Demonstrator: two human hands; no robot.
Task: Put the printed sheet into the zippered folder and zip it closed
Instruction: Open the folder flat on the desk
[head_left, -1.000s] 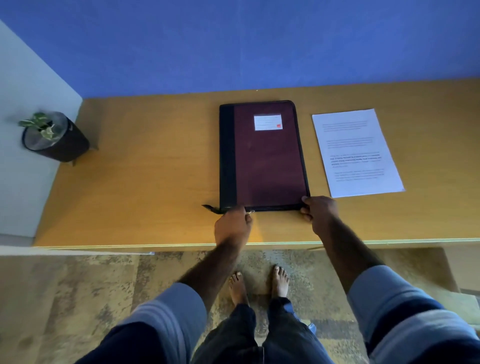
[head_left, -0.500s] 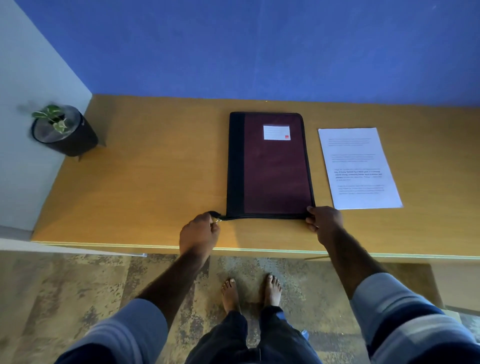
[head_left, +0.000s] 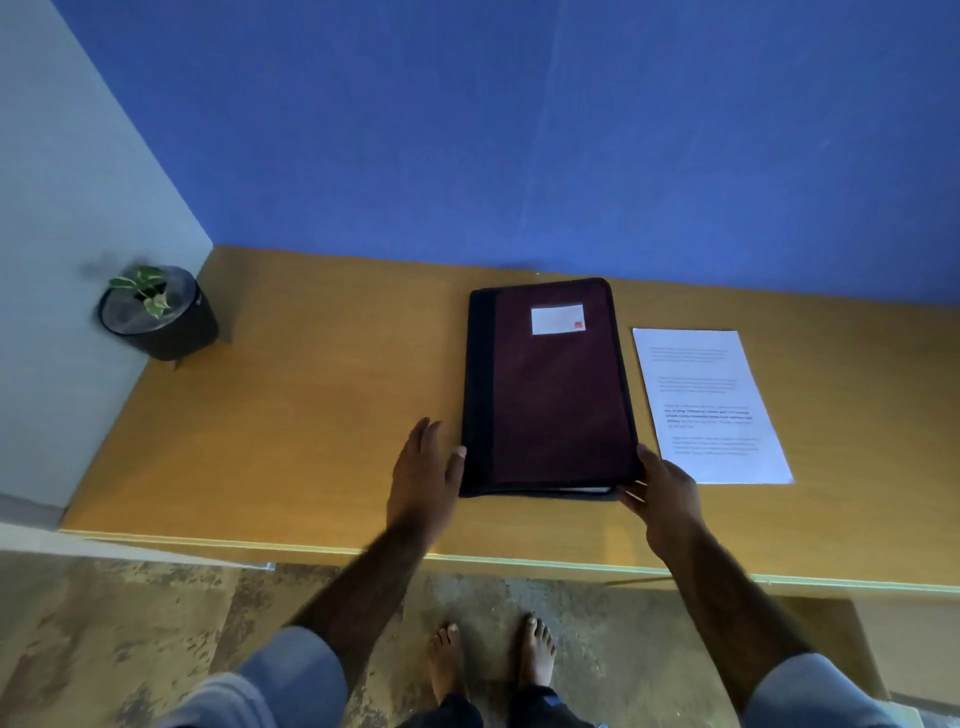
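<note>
The maroon zippered folder with a black spine and a white label lies flat on the wooden desk. A gap shows along its near edge, where the cover sits slightly raised. My left hand rests flat beside the folder's near left corner, fingers spread, thumb touching the spine. My right hand grips the folder's near right corner, fingers under the cover edge. The printed sheet lies flat on the desk just right of the folder, untouched.
A small potted plant in a dark pot stands at the desk's far left corner against the pale side wall. A blue wall runs behind the desk. The desk's front edge is close to me; my bare feet stand on the floor below.
My left hand left the zipper pull at the near left corner and now lies open beside the spine. The folder's near edge now shows a gap. My right hand stays on the near right corner.
</note>
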